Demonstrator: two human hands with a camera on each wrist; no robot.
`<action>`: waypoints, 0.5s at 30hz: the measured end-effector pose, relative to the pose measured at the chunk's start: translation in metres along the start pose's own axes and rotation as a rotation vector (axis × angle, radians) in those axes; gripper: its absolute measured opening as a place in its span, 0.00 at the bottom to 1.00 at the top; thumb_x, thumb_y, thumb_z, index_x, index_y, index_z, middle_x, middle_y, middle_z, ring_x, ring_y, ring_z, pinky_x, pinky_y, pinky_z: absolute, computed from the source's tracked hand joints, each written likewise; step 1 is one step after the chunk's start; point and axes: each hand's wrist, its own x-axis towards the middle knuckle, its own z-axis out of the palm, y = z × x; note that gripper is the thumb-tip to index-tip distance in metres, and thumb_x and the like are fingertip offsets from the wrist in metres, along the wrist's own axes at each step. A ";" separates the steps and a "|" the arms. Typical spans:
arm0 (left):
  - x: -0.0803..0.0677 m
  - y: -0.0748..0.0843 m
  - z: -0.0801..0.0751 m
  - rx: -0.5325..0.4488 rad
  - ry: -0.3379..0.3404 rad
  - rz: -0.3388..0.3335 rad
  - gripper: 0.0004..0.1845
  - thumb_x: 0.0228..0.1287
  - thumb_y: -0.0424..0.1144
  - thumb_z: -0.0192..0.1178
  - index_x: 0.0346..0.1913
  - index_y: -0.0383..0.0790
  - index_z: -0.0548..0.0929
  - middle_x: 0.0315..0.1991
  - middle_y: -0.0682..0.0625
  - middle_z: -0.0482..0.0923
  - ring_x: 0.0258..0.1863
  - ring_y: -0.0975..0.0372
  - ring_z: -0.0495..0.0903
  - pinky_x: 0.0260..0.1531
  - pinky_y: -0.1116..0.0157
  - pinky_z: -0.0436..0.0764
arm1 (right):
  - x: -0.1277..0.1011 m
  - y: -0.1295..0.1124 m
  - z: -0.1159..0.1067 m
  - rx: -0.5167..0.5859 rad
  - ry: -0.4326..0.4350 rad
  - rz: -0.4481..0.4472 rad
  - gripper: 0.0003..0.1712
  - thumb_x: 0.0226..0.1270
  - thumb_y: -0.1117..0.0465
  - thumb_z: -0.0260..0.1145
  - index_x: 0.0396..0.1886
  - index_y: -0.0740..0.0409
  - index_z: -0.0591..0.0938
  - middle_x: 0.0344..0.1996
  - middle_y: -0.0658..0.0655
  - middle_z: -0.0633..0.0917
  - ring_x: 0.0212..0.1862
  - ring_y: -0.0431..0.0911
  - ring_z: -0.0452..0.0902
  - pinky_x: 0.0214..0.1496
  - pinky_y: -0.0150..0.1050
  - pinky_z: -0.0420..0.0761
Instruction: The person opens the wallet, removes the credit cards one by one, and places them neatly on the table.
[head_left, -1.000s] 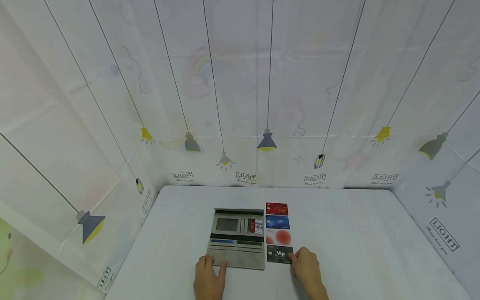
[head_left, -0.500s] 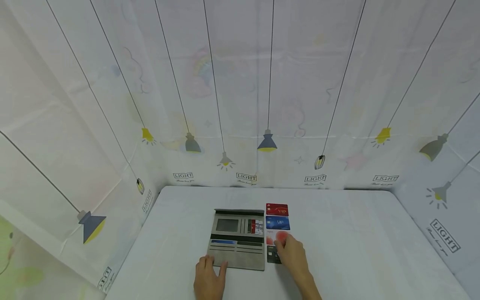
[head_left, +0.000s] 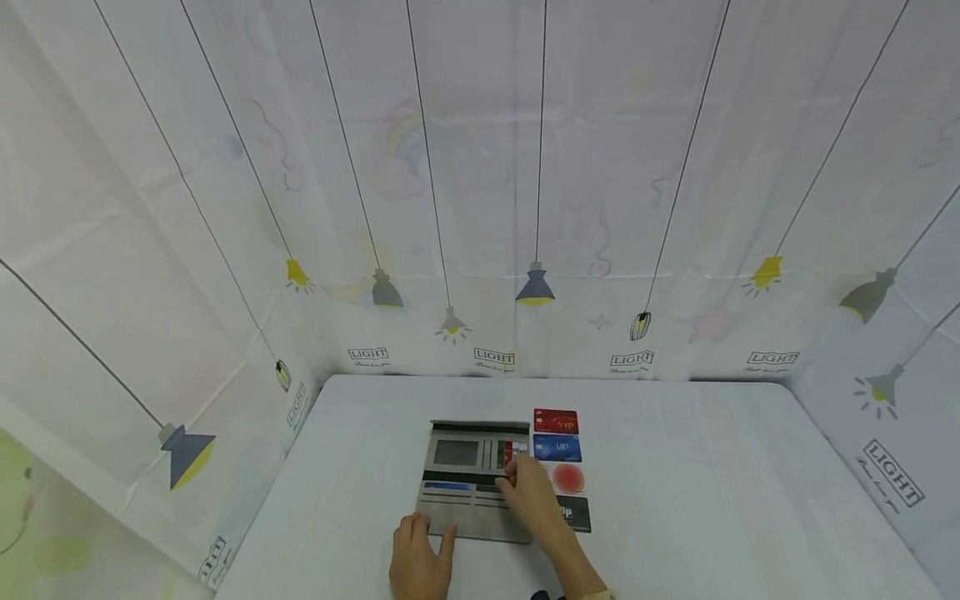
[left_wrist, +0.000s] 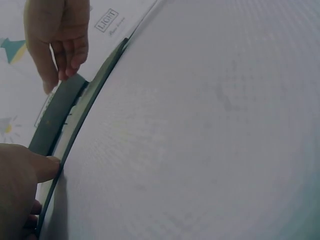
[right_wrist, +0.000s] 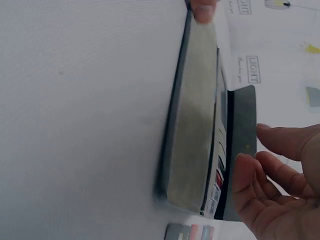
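Wallet lies open on the white table. Right hand: over the wallet's right side, fingers loosely bent, thumb and forefinger apart, nothing seen between them — contact with the wallet cannot be told. Left hand: at the wallet's near left corner, thumb resting on its near edge, fingers relaxed. Blue-edged card sits in a left slot of the wallet's near half. Right of the wallet, far to near — red card, blue card, white card, black card.
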 end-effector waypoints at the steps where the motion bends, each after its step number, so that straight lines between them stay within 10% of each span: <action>1: 0.000 0.000 0.000 0.001 0.002 0.000 0.25 0.54 0.52 0.75 0.46 0.35 0.84 0.47 0.45 0.79 0.49 0.52 0.80 0.44 0.54 0.85 | 0.002 -0.001 0.003 -0.005 -0.007 -0.016 0.09 0.62 0.64 0.72 0.38 0.61 0.80 0.30 0.53 0.79 0.32 0.41 0.71 0.32 0.32 0.77; 15: -0.002 -0.002 0.002 -0.036 0.076 0.043 0.25 0.52 0.51 0.76 0.44 0.34 0.84 0.45 0.43 0.80 0.47 0.50 0.81 0.42 0.53 0.85 | 0.016 -0.009 0.033 -0.013 -0.106 -0.166 0.12 0.65 0.64 0.70 0.45 0.62 0.80 0.40 0.54 0.79 0.41 0.44 0.76 0.44 0.42 0.82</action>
